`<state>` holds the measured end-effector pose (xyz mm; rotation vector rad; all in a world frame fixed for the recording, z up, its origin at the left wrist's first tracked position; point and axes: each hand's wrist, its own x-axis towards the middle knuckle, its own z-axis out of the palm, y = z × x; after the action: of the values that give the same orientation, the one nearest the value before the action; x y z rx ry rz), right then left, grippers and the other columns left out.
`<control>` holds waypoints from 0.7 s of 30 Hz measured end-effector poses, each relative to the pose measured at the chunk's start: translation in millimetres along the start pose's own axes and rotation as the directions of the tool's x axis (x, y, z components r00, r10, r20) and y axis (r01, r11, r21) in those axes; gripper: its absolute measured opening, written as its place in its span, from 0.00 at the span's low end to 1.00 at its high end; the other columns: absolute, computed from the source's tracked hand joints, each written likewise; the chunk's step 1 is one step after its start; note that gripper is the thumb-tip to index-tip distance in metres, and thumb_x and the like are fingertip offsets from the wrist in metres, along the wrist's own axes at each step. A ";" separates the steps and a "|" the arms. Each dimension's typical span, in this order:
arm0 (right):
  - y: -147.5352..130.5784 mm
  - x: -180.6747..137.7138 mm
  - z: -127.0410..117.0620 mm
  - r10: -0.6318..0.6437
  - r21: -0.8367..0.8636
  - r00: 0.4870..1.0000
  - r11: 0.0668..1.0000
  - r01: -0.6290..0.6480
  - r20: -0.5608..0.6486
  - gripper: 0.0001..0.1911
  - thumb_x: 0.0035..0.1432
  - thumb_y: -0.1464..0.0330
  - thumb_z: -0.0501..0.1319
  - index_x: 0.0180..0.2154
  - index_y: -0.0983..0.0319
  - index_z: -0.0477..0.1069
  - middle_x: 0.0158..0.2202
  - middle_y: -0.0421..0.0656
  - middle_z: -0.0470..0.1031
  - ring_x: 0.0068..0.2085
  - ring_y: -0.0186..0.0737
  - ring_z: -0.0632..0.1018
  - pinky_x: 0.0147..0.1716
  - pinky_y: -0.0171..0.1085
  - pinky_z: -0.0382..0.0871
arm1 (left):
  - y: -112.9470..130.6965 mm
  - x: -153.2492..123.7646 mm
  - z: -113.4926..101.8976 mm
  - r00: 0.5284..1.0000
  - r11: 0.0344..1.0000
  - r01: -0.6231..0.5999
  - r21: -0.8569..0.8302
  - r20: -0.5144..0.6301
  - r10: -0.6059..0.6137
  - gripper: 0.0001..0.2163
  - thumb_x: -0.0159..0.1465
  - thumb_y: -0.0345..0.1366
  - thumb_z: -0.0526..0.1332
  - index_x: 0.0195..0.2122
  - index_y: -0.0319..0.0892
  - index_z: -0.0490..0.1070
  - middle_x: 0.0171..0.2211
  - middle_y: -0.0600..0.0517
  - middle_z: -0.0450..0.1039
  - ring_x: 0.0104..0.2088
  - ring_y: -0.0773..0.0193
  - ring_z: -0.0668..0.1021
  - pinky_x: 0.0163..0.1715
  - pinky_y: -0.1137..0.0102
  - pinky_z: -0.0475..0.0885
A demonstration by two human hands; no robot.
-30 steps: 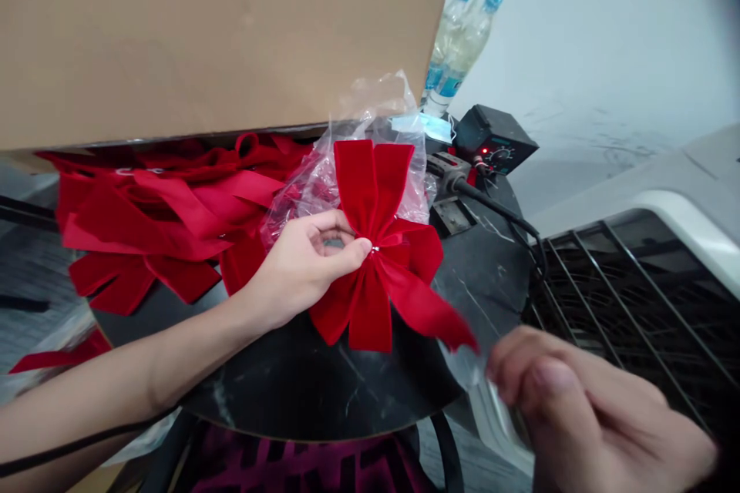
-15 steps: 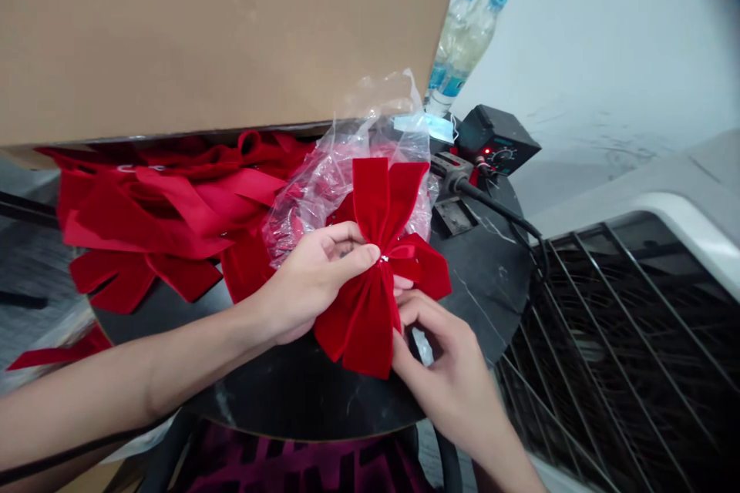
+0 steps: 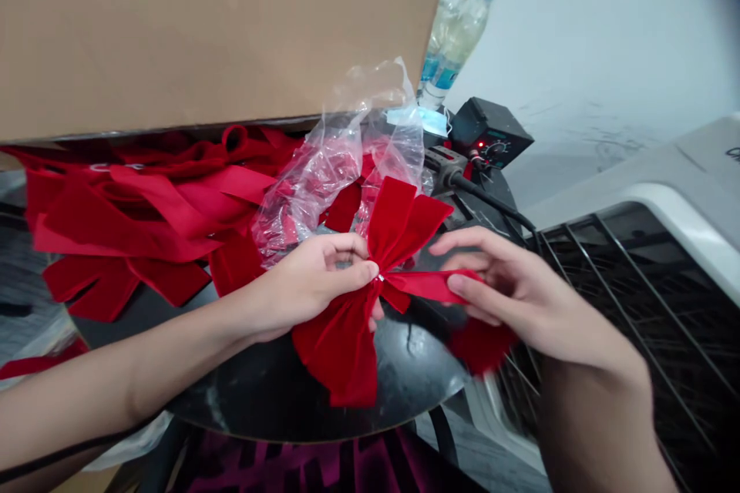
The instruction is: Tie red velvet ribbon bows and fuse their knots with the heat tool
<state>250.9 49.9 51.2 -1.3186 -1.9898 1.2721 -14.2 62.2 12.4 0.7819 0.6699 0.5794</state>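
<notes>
A red velvet bow (image 3: 347, 347) is held above the round black table (image 3: 254, 393). My left hand (image 3: 329, 277) pinches it at its gathered centre, thumb on top beside a small shiny tie. With thumb and fingers closed, my right hand (image 3: 497, 285) grips a ribbon tail of the same bow, stretched out to the right. The loose end of that tail hangs below the right hand and is blurred. Behind the bow lies a clear plastic bag (image 3: 324, 169) with red pieces inside. A heap of red ribbon bows (image 3: 156, 208) covers the table's left side.
A large cardboard box (image 3: 220, 23) stands behind the heap. At the back right are two bottles (image 3: 454, 38), a blue face mask (image 3: 419, 121) and a black control box (image 3: 490, 135) with a lit red light and a cable. A fan with a wire grille (image 3: 613, 277) stands at right.
My right hand has moved up and right from the bow's lower edge, drawing one ribbon tail outward. My left hand keeps its pinch on the centre. The view has shifted slightly.
</notes>
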 end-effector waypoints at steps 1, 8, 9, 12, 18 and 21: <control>1.6 -2.0 -8.8 -0.005 -0.115 1.000 0.993 0.005 0.000 0.13 0.70 0.64 0.61 0.55 0.57 0.69 0.31 0.38 0.79 0.25 0.33 0.78 0.21 0.31 0.70 | 0.6 0.7 -0.9 0.999 0.999 0.048 0.024 -0.002 -0.048 0.10 0.68 0.37 0.66 0.33 0.41 0.67 0.25 0.48 0.81 0.24 0.64 0.82 0.26 0.74 0.78; -11.0 -33.8 8.4 -0.521 -0.748 0.787 0.653 0.119 -0.330 0.13 0.62 0.73 0.66 0.49 0.56 0.76 0.52 0.49 0.78 0.54 0.52 0.80 0.55 0.50 0.75 | 2.6 4.0 -2.3 0.983 0.986 0.167 0.003 -0.072 -0.166 0.09 0.67 0.37 0.65 0.32 0.39 0.71 0.25 0.49 0.79 0.22 0.69 0.79 0.23 0.79 0.73; -13.2 -36.0 18.6 -0.534 -0.727 0.809 0.653 0.212 -0.244 0.17 0.62 0.73 0.67 0.51 0.56 0.75 0.52 0.49 0.78 0.53 0.50 0.80 0.53 0.47 0.77 | 2.0 4.1 -2.6 0.983 0.985 0.173 -0.015 -0.067 -0.174 0.08 0.67 0.37 0.65 0.33 0.39 0.72 0.25 0.49 0.79 0.22 0.70 0.79 0.23 0.80 0.73; -11.0 -31.0 39.5 -0.572 -0.679 0.818 0.623 0.388 -0.057 0.23 0.63 0.76 0.68 0.58 0.58 0.73 0.54 0.48 0.78 0.53 0.45 0.81 0.52 0.40 0.80 | -0.1 4.0 -4.0 0.982 0.982 0.181 -0.048 -0.038 -0.183 0.07 0.68 0.37 0.64 0.35 0.39 0.74 0.26 0.49 0.80 0.23 0.70 0.79 0.25 0.80 0.75; 13.4 -5.5 35.2 -0.724 -0.552 0.687 0.550 0.626 0.058 0.21 0.68 0.77 0.58 0.60 0.61 0.73 0.56 0.49 0.81 0.52 0.46 0.83 0.49 0.43 0.83 | 0.2 3.0 -4.4 0.982 0.982 0.187 -0.026 -0.014 -0.187 0.09 0.66 0.38 0.67 0.43 0.39 0.73 0.25 0.49 0.81 0.23 0.67 0.81 0.25 0.78 0.75; 14.9 -2.4 34.8 -0.741 -0.567 0.668 0.526 0.634 0.059 0.19 0.65 0.79 0.62 0.56 0.64 0.74 0.57 0.53 0.80 0.49 0.47 0.84 0.42 0.44 0.83 | 3.1 1.0 -3.0 0.988 0.987 0.156 0.024 0.001 -0.156 0.22 0.66 0.38 0.68 0.58 0.46 0.62 0.26 0.51 0.81 0.25 0.63 0.82 0.26 0.74 0.76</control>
<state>233.2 33.9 21.7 -0.6197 -2.4422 0.1704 -16.4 66.0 13.0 0.7451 0.7298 0.4282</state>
